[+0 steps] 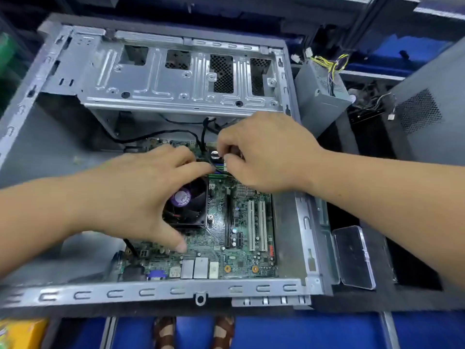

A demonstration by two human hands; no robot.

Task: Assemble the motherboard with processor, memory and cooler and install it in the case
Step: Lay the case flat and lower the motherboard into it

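The green motherboard [241, 250] lies inside the open grey case [156, 292]. On its left half sits the black cooler fan [193, 210] with a purple hub label. My left hand [141, 192] rests spread over the fan, thumb on the board, index finger reaching towards the far connectors. My right hand [261, 152] hovers over the board's far edge, its fingertips pinched on a black cable [205, 132] and its small plug. White expansion slots [256, 227] show on the right part of the board. The memory slots are mostly hidden by my hands.
A drive cage [176, 79] spans the far half of the case. A grey power supply [319, 91] with yellow wires stands outside at the right, beside a grey side panel [427, 114]. A clear plastic box [352, 258] lies right of the case. A yellow box [20, 333] sits bottom left.
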